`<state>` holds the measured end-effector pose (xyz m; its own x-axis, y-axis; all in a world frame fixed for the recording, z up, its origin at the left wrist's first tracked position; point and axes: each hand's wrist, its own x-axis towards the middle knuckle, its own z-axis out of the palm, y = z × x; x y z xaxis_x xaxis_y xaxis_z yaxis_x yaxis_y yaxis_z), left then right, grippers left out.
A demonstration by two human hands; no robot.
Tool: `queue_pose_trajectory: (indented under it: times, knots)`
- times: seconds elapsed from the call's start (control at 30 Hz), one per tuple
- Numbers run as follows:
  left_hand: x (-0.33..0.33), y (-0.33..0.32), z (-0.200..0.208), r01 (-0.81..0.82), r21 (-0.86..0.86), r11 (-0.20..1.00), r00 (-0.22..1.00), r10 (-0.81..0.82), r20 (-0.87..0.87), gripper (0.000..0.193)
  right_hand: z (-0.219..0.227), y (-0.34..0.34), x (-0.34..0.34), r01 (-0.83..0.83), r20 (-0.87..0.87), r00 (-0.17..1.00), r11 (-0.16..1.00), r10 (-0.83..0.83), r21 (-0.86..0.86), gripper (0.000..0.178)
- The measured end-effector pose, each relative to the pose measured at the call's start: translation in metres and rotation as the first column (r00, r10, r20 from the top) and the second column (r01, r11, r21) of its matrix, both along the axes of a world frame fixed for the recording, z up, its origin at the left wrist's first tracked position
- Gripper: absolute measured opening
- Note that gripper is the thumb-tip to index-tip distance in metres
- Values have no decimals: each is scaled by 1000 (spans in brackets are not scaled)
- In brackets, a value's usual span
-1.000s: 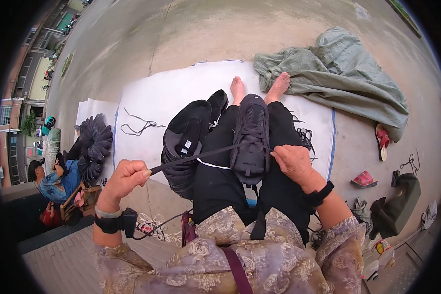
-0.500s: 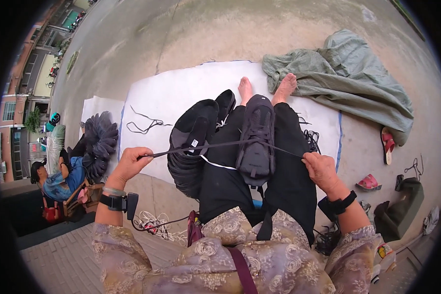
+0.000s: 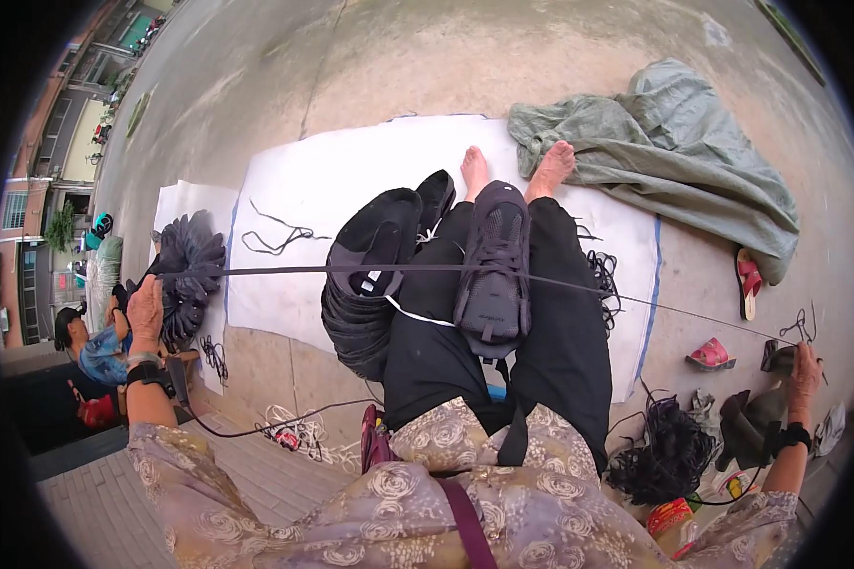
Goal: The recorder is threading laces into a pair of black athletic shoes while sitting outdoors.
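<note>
A dark grey sneaker [image 3: 493, 275] rests on my legs, toe pointing away from me. A long black shoelace [image 3: 380, 269] runs taut across it from side to side. Far out to the left, my left hand [image 3: 146, 313] grips one end. My right hand [image 3: 805, 372], stretched wide to the right, pinches the other end. Whether the lace passes through the shoe's upper eyelets is too small to tell. Left of the sneaker, a stack of black shoe uppers [image 3: 356, 322] leans against my leg.
A white sheet [image 3: 285, 199] lies under my feet, with loose laces on it. Green cloth [image 3: 674, 152] covers its far right corner. At the right are red sandals [image 3: 750, 283] and a heap of black laces [image 3: 664, 450]. Another person [image 3: 104, 356] sits at the left near a dark pile [image 3: 192, 275].
Both hands have moved far apart, left hand outward left and right hand outward right. The lace between them now spans much longer. The sneaker stays on my legs.
</note>
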<state>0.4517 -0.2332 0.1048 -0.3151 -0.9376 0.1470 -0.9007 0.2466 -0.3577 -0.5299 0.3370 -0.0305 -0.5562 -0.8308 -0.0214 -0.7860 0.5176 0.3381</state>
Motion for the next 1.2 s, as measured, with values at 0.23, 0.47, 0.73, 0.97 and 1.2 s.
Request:
queue_pose_trajectory:
  times: [0.23,0.47,0.73,0.97,1.2]
  knots:
    - [-6,-19,-4,-332,174,927,855,374,-360,39,-5,2,-17,316,282,943,740,-176,-593,21]
    - [-248,107,-129,329,930,167,255,932,-258,41,-75,-172,254,710,886,-431,671,174,214,23]
    - [-394,146,-164,504,862,43,306,925,-225,21,-67,-286,371,528,542,-803,718,248,454,12]
    - [-428,148,-162,447,733,513,631,400,-665,32,-92,-307,376,616,662,-711,664,237,424,23]
    - [-458,161,-178,827,348,441,496,-283,-821,20,-96,-309,376,678,748,-611,660,260,324,23]
